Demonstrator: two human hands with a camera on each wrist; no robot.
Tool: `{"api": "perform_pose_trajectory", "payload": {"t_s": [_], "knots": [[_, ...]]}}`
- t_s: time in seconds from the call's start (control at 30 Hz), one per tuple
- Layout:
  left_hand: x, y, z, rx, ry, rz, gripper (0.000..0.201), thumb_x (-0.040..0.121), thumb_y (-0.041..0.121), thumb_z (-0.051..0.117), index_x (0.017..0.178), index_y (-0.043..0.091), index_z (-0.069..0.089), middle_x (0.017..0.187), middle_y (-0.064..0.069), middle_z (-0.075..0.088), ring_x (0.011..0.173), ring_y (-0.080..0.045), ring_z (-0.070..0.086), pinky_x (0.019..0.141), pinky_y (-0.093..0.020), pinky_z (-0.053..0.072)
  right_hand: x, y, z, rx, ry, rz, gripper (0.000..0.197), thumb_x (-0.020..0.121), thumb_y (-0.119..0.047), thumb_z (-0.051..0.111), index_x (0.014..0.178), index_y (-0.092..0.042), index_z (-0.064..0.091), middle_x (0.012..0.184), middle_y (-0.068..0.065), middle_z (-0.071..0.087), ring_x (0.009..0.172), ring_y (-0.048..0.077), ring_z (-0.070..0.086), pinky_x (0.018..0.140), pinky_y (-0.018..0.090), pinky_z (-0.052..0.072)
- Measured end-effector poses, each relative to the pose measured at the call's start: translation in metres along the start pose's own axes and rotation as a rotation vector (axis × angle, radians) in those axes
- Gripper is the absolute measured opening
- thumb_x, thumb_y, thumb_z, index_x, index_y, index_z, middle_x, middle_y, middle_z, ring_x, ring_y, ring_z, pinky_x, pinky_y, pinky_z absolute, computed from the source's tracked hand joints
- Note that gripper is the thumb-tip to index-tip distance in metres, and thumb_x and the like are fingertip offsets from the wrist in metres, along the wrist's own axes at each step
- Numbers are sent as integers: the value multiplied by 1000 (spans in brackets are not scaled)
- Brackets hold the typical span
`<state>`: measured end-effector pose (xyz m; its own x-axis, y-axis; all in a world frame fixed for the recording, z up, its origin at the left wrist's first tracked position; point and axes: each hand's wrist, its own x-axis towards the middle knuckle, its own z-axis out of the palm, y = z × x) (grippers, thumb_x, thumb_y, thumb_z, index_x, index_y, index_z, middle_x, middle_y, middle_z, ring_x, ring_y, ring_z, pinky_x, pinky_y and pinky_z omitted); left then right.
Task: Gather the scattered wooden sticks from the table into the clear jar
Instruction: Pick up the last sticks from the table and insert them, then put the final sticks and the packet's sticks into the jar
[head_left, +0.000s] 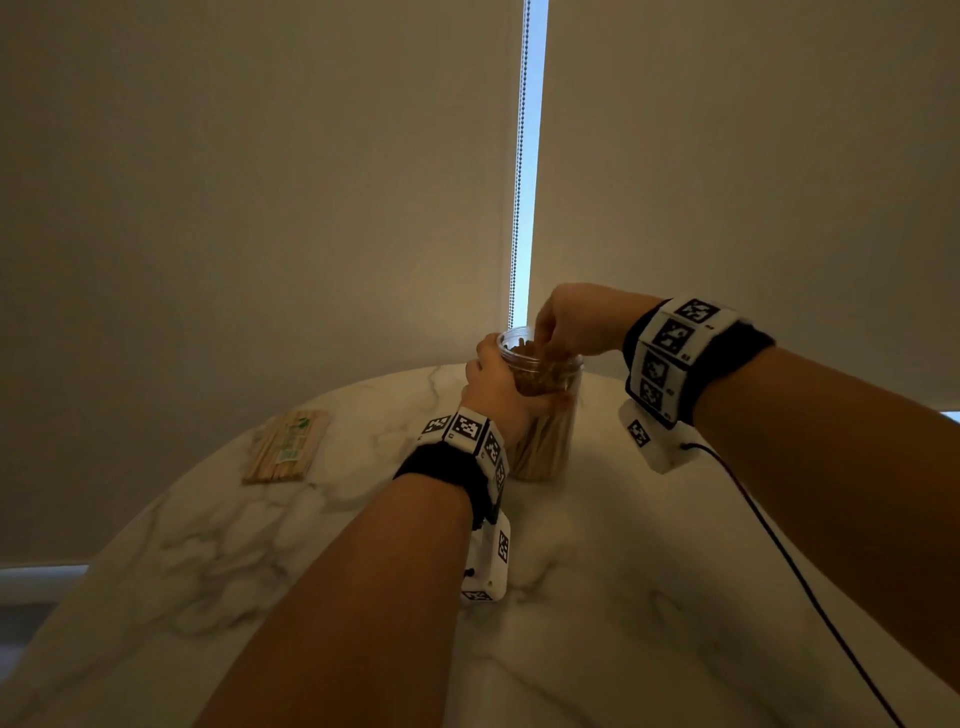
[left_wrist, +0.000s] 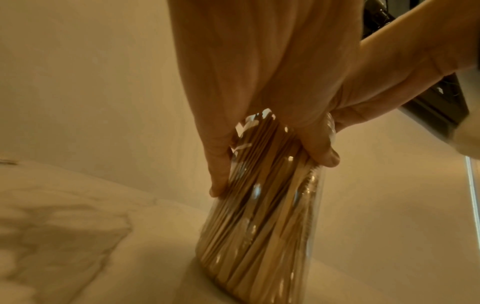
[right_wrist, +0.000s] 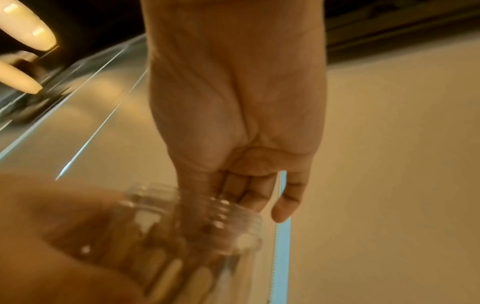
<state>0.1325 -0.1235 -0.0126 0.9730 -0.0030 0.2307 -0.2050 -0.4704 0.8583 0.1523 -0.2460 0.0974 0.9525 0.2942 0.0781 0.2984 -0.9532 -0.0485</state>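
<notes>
Topping up the clear jar (head_left: 545, 415) on the marble bench (head_left: 597, 597), nearly done by the look of it.

Nearest in, left hand (head_left: 496, 387) wrapped round the jar's upper half, grip curled firm on the plastic, probably to stop it tipping while more goes in. Packed with wooden sticks (left_wrist: 249, 236) standing on end and leaning, so pretty full already. Just above, right hand (head_left: 571, 322) dipping fingertips (right_wrist: 249, 193) into the open mouth, grip narrow and bunched; can't tell if pinching a stick or just nudging the tops to settle. Further left, well apart, a bundle of sticks (head_left: 288, 447) with a green label lying flat, likely next in. Behind, roller blinds (head_left: 260, 208) with a bead chain (head_left: 519, 156).
</notes>
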Motion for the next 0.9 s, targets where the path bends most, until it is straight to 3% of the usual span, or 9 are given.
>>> {"api": "perform_pose_trajectory", "payload": {"t_s": [0.13,0.27,0.4,0.47,0.53,0.63,0.7,0.77,0.9], "knots": [[1,0,-1,-19,-5,-3,113,68,38,89,153,22,16,145,-8,35,131,-28,42,109,-42,41,-1,-5,-3,39,-18,-22,33,100,-34,51,112,-12,73,107,5,71,94,17,63,85,30,48],[6,-3,2,-2,-15,-23,113,64,40,90,150,24,19,141,-8,39,128,-29,46,105,-49,46,1,-10,-3,181,-35,-87,28,95,-41,59,109,-22,73,103,-1,71,89,15,63,78,28,44],[8,-7,-9,-38,-72,-34,122,59,44,92,152,24,16,141,-7,48,128,-29,52,102,-39,48,0,-10,-1,142,-23,-35,31,93,-43,62,102,-17,78,88,0,71,84,17,64,75,29,45],[6,-12,-27,56,-163,-85,129,67,62,81,158,21,-1,149,-10,46,134,-30,48,103,-35,42,-3,-10,1,51,-25,-26,39,98,-43,52,97,-12,76,80,1,67,77,17,59,73,28,41],[7,-23,-54,168,-137,-166,118,77,76,60,159,15,2,153,-14,42,139,-30,43,111,-37,33,-10,-10,5,40,3,-45,41,101,-42,47,92,-12,73,80,2,65,78,18,56,69,27,39],[17,-54,-110,473,47,-333,72,97,58,48,137,-2,51,140,-21,55,126,-35,54,100,-36,41,-27,-6,5,165,165,-69,30,99,-36,52,95,-17,74,84,-2,67,76,13,56,61,25,36],[17,-74,-142,736,13,-474,42,100,36,53,115,-1,63,127,-19,62,113,-35,60,86,-35,46,-40,-3,4,259,328,-84,25,98,-32,54,98,-18,75,87,-4,69,78,12,59,61,24,39],[4,-83,-161,966,-120,-534,34,97,29,60,123,7,64,134,-14,60,119,-32,58,93,-34,48,-60,-5,9,330,424,-117,23,98,-29,53,97,-20,74,84,-8,67,78,10,58,62,19,39],[-27,-79,-155,1163,-232,-478,63,94,32,65,148,11,40,149,-10,46,134,-26,47,105,-31,40,-94,-13,37,398,369,-153,24,97,-34,56,88,-17,70,75,-3,63,70,13,56,61,26,41]]}}
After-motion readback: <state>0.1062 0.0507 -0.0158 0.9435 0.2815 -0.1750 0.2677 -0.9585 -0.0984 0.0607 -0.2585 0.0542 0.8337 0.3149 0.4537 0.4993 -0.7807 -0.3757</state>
